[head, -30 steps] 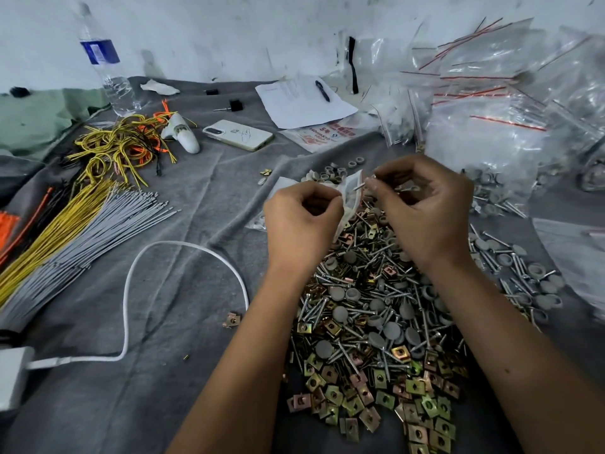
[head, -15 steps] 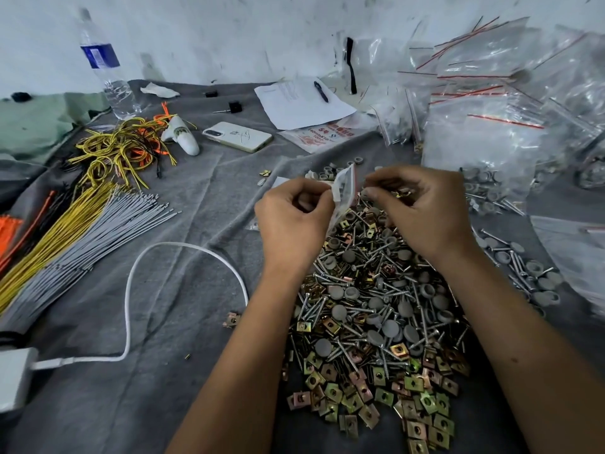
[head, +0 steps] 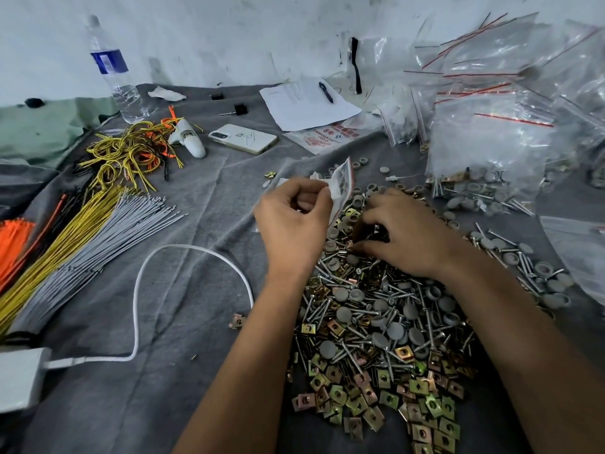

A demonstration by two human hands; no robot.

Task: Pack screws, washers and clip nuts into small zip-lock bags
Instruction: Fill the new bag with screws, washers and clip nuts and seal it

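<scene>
A big heap of screws, grey washers and brass clip nuts (head: 383, 322) lies on the grey cloth (head: 183, 322) in front of me. My left hand (head: 294, 224) pinches a small clear zip-lock bag (head: 342, 181) by its edge, holding it upright above the heap's far end. My right hand (head: 406, 234) is down on the heap, fingers curled into the parts; what they grip is hidden. Clip nuts (head: 409, 411) spread along the near side of the heap.
Filled and empty zip-lock bags (head: 497, 126) pile up at the back right. A phone (head: 244, 138), paper with a pen (head: 307, 103), a water bottle (head: 113, 70), wire bundles (head: 82, 224) and a white cable (head: 137, 309) lie to the left.
My right hand has dropped from the bag's mouth down onto the heap. My left hand still holds the bag, which now stands more upright.
</scene>
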